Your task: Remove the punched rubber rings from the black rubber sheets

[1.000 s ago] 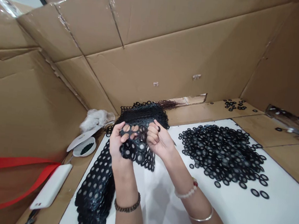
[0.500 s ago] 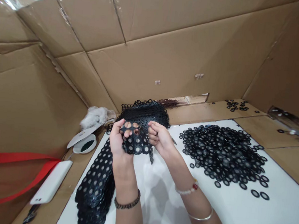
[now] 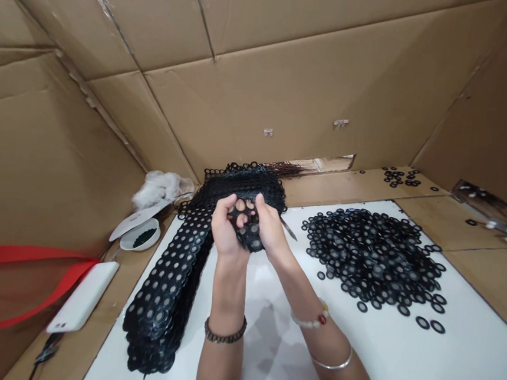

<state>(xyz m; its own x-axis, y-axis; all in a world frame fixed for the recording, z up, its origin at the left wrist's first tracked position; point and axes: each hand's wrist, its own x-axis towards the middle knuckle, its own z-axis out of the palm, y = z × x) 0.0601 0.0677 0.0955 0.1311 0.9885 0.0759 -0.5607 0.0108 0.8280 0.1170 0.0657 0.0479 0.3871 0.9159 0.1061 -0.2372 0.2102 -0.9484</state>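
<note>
Between my two hands is a piece of black ring mesh [image 3: 251, 238], made of linked flat rings. My left hand [image 3: 230, 228] is closed on its left side, with fingers showing through the ring holes. On the other side my right hand [image 3: 273, 230] grips the mesh, thumb up at its edge; most of its fingers are hidden. A thin, dark pointed thing [image 3: 289, 230] shows beside the right hand, and I cannot tell whether it is held. Behind the hands lies a heap of folded ring mesh [image 3: 248, 180]. A long stack of ring mesh [image 3: 169, 271] runs toward me at left.
A heap of loose black rings [image 3: 372, 256] covers part of the white board [image 3: 454, 373] at right. To the left are a white bowl [image 3: 153, 241] with small dark bits, white fluff [image 3: 158, 190] and a white power bank-like block [image 3: 84, 298]. Cardboard walls [image 3: 280, 92] surround the board.
My hands have come together around the mesh piece, the left moving right. The piece, spread out before, is now gathered up between them. The view has shifted slightly.
</note>
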